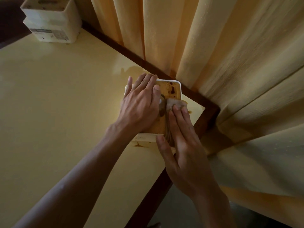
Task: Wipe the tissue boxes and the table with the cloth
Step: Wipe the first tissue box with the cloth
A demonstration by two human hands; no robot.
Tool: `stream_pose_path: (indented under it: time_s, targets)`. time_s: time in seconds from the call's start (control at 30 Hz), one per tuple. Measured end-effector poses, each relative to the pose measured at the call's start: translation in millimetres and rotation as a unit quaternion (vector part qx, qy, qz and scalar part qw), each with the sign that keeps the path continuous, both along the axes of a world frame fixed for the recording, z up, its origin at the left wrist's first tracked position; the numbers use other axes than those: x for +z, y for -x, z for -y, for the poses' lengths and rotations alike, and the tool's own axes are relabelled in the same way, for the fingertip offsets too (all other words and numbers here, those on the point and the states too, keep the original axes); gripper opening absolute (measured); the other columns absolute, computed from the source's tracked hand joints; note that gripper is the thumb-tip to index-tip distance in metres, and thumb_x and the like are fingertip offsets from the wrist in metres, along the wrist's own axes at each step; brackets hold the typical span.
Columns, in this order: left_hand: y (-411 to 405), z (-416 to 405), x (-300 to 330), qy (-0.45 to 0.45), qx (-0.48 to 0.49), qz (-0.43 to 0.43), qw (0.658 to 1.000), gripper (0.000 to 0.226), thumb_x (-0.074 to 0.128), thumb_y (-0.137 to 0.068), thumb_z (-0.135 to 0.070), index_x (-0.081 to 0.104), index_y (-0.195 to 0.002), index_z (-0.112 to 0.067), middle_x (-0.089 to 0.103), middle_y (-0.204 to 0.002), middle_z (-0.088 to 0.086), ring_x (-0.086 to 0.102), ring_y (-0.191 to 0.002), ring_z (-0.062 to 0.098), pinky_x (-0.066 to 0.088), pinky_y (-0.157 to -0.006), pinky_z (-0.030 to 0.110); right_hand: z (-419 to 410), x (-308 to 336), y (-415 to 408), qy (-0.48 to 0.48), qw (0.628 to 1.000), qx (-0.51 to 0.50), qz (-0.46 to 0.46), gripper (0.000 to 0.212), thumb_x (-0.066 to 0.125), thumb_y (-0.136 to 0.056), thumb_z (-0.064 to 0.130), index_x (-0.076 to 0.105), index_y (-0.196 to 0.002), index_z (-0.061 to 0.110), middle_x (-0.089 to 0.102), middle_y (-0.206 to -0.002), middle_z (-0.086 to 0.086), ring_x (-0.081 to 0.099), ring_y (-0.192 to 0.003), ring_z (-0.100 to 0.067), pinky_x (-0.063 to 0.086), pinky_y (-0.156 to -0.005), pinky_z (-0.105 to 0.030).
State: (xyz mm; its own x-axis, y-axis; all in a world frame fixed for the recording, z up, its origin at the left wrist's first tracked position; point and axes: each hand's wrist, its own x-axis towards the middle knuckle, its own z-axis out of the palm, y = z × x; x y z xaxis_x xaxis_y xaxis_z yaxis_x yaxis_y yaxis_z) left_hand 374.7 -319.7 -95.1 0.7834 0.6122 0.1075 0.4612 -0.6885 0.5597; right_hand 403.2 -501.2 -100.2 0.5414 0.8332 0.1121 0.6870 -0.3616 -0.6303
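A white tissue box (pixel 171 89) lies near the far right corner of the bench (pixel 57 104), its broad upper face stained with brown smears and dark spots; what it holds inside cannot be seen. A second stack of white boxes (pixel 52 20) stands well apart from the stained box, at the bench's far left corner, its top open but the contents unclear.

The left hand (pixel 139 106) rests flat on the stained box, fingers straight and laid over its left part, holding it down. The right hand (pixel 182 145) presses a brownish-grey cloth (pixel 174 103) onto the right side of the same box, fingers extended on top of the cloth, thumb (pixel 162 145) beside the box's near edge; the grip is flat, not curled.

The bench top is pale yellow with a dark wooden rim (pixel 131 51). Brown liquid marks (pixel 141 145) lie on it just beside the stained box. Pale yellow curtains (pixel 230 55) hang behind the box.
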Motion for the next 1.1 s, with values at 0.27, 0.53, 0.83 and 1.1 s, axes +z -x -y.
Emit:
stream_pose_path:
  time_s: [0.27, 0.53, 0.83, 1.1]
  targets:
    - [1, 1, 0, -0.006, 0.01, 0.0, 1.0, 0.057, 0.016, -0.108, -0.039, 0.033, -0.157, -0.017, 0.029, -0.165, -0.002, 0.011, -0.155, 0.008, 0.005, -0.127, 0.034, -2, -1, 2, 0.036, 0.994, -0.022, 0.097, 0.065, 0.024, -0.108, 0.048, 0.027, -0.161, 0.011, 0.021, -0.17, -0.002, 0.004, -0.159, -0.012, 0.022, -0.126, -0.046]
    - [0, -1, -1, -0.011, 0.007, 0.025, 1.0, 0.059, 0.015, -0.105, -0.036, 0.047, -0.148, -0.013, 0.046, -0.154, 0.0, 0.029, -0.149, 0.012, 0.015, -0.125, 0.041, -16, 2, -11, 0.03, 0.998, -0.011, 0.054, 0.06, 0.017, -0.106, 0.044, 0.027, -0.16, 0.019, 0.02, -0.169, 0.005, 0.003, -0.157, -0.004, 0.009, -0.13, -0.042]
    - [1, -5, -1, 0.004, -0.02, 0.015, 1.0, 0.06, 0.012, -0.106, -0.039, 0.041, -0.152, -0.014, 0.041, -0.158, 0.003, 0.024, -0.152, 0.014, 0.013, -0.126, 0.045, -65, 13, -54, 0.096, 0.995, -0.019, 0.02, 0.064, 0.004, -0.102, 0.044, 0.016, -0.162, 0.025, 0.01, -0.17, 0.013, -0.007, -0.154, 0.002, 0.001, -0.129, -0.037]
    - [0, -3, 0, -0.03, -0.008, 0.013, 0.999, 0.05, 0.019, -0.107, -0.032, 0.049, -0.141, -0.013, 0.052, -0.145, 0.001, 0.039, -0.141, 0.015, 0.023, -0.122, 0.046, -48, 14, -34, 0.087, 0.995, -0.037, 0.036, 0.068, 0.003, -0.1, 0.046, 0.023, -0.161, 0.025, 0.018, -0.169, 0.011, 0.0, -0.155, 0.001, 0.012, -0.129, -0.043]
